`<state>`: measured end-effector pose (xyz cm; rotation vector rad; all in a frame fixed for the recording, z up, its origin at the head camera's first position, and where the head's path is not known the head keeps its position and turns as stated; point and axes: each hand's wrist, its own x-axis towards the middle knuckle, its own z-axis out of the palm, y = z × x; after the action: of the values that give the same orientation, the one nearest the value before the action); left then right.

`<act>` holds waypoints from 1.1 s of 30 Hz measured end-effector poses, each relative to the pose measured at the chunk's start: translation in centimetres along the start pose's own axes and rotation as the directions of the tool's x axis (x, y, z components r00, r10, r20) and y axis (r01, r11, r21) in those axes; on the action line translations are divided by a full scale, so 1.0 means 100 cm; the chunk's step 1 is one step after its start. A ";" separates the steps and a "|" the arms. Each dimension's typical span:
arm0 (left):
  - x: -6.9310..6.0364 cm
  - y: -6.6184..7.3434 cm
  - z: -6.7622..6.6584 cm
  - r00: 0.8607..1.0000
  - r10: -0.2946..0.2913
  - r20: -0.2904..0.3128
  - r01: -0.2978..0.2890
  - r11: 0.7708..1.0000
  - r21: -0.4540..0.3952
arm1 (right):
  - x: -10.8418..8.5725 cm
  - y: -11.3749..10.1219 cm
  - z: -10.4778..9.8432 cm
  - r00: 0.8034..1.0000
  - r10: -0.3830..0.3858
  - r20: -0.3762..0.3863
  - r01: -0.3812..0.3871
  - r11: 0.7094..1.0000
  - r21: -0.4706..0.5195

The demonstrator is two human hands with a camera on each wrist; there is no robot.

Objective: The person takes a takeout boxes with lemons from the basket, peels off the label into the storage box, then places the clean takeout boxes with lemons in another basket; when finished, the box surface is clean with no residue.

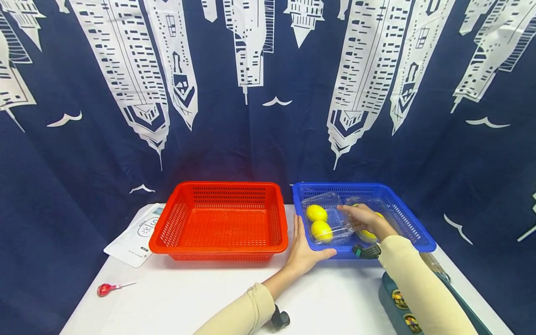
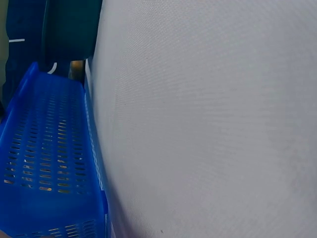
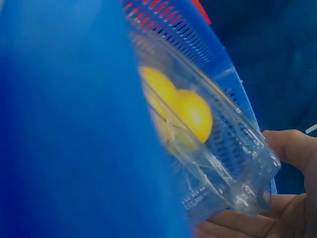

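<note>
A blue basket (image 1: 343, 255) stands at the right of the table. Inside, a clear plastic container (image 1: 341, 231) carries two lemons (image 1: 321, 231). My right hand (image 1: 363, 217) reaches over the basket's front rim and holds this container by its right side. In the right wrist view, the thumb (image 3: 287, 146) lies at the container's corner with fingers below it. A second clear container (image 1: 387, 208) with yellow fruit lies to the right, partly hidden by that hand. My left hand (image 1: 302, 253) rests against the basket's front left corner, fingers straight along the side, thumb along the front.
A red basket (image 1: 228, 250) stands left of the blue one. Farther left lie a white packet (image 1: 136, 237) and a red lollipop (image 1: 104, 289). A dark green bag or case (image 1: 391, 302) sits under my right forearm, with a small clear item (image 1: 435, 265) behind it.
</note>
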<state>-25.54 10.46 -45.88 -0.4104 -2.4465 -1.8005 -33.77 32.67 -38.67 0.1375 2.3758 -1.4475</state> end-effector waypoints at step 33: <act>0.000 0.000 -0.001 1.000 -0.018 0.005 0.018 1.000 -0.002 | 0.000 0.004 0.019 0.999 0.051 0.005 -0.049 0.983 -0.176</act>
<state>-25.51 10.36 -45.88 -0.3943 -2.4600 -1.8114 -33.17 31.19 -39.75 0.1443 2.4600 -1.2066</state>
